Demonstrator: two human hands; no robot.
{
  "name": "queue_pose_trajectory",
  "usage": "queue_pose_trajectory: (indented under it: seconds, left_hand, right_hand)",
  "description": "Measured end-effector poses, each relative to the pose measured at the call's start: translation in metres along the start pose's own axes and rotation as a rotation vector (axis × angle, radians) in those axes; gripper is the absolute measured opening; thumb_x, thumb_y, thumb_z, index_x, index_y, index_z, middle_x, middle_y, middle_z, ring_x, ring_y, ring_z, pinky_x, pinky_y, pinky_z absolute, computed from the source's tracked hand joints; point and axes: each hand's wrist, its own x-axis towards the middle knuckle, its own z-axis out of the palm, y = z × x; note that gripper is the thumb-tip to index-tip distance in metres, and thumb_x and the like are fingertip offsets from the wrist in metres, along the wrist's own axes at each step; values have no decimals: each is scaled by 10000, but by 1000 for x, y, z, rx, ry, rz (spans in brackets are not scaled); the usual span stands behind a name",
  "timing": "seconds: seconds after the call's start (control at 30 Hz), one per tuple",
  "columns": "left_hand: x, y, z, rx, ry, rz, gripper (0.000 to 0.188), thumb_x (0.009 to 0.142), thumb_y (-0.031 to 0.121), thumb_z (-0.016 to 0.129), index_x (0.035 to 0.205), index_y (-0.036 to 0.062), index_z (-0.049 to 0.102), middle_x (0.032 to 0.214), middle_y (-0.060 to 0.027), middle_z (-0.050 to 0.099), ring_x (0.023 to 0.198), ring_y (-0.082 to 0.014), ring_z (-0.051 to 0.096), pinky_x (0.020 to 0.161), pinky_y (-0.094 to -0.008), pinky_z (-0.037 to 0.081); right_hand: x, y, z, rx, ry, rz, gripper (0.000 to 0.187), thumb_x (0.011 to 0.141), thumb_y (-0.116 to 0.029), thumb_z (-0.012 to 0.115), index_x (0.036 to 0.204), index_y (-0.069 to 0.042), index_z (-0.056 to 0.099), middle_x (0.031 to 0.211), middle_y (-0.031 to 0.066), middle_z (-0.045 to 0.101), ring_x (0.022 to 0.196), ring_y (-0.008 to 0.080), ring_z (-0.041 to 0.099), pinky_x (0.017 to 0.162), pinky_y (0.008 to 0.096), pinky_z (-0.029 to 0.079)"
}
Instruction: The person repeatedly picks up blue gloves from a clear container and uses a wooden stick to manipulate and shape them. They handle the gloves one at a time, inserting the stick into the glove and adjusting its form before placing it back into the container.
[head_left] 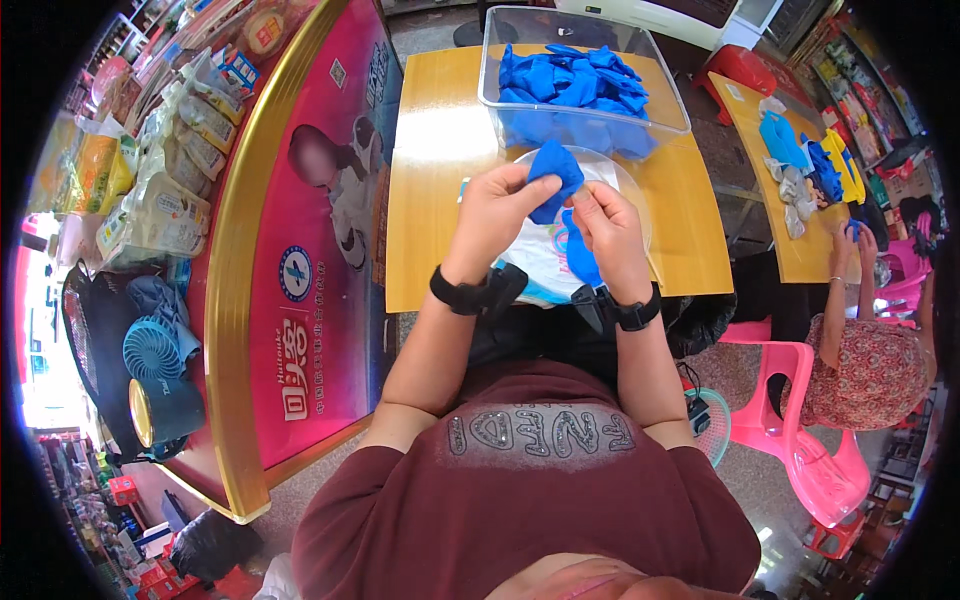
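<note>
My left hand [497, 207] pinches a small piece of blue cloth [556, 168], with the thumb lying over it. At the lower right edge of that cloth, the fingers of my right hand [609, 226] are pressed together on it. Another blue piece [580, 256] hangs or lies just below, between my hands; whether the two are joined I cannot tell. Under my hands is a round, pale tray [640, 195] with a white printed sheet [537, 262] in it. Black bands with small dark devices sit on both my wrists.
A clear plastic bin [665, 124] heaped with blue cloth pieces [572, 80] stands at the far side of the wooden table [430, 200]. A gold-edged counter [232, 300] borders the left. Rightward are a pink chair [790, 430], a second table [800, 255] and another person's hands [855, 250].
</note>
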Motion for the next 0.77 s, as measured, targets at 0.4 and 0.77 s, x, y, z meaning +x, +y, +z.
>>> queue_pose_trajectory:
  seconds: [0.4, 0.77]
  left_hand:
    - [-4, 4, 19, -232, 117, 140, 352, 992, 315, 522, 1029, 4, 681, 939, -66, 704, 799, -81, 614, 695, -216, 464]
    - [-6, 12, 2, -103, 157, 34, 214, 923, 218, 645, 1008, 28, 694, 849, -4, 680, 722, -41, 569, 640, -191, 431]
  right_hand:
    - [-5, 4, 10, 13, 31, -33, 227, 968, -208, 563, 883, -17, 651, 688, -46, 530, 616, 40, 438, 556, 212, 348]
    - [0, 13, 4, -213, -115, -74, 177, 948, -190, 577, 899, -53, 677, 681, -13, 540, 621, 49, 450, 562, 209, 355]
